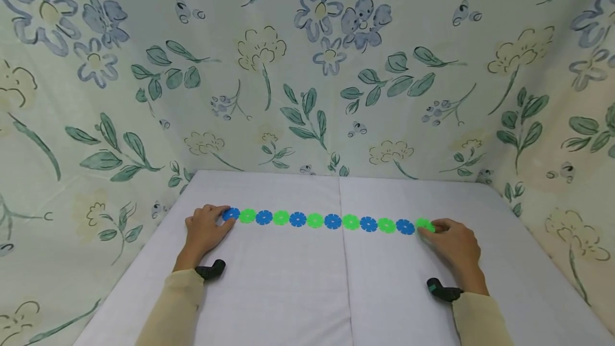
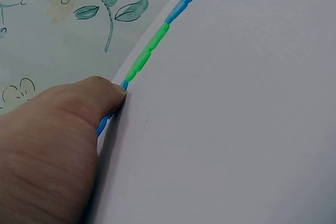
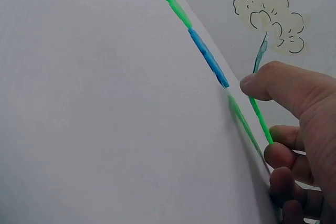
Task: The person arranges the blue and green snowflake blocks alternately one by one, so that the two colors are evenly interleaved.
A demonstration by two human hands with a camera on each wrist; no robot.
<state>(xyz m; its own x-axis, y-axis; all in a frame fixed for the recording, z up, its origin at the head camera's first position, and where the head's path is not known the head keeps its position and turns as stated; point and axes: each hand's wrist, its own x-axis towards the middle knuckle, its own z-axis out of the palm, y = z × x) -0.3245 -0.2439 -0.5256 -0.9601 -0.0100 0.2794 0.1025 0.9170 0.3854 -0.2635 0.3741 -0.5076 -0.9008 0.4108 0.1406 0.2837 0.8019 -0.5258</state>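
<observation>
A straight row of notched plastic discs, alternating blue and green, runs across the white table [image 1: 288,271]. My left hand [image 1: 205,234] pinches the blue end disc [image 1: 232,214] between thumb and fingers; in the left wrist view the thumb [image 2: 102,98] covers part of its edge. At the other end my right hand [image 1: 456,244] holds a green disc [image 1: 425,224] by its rim. In the right wrist view this green disc [image 3: 261,121] stands slightly above the cloth, with a greenish streak beneath it. Beside it lies a blue disc [image 1: 405,227], apart from the fingers.
A floral curtain [image 1: 307,95] hangs behind the table and along both sides. A seam or crease [image 1: 344,260] runs down the white cloth. Black wrist-worn devices [image 1: 211,269] sit at both sleeves.
</observation>
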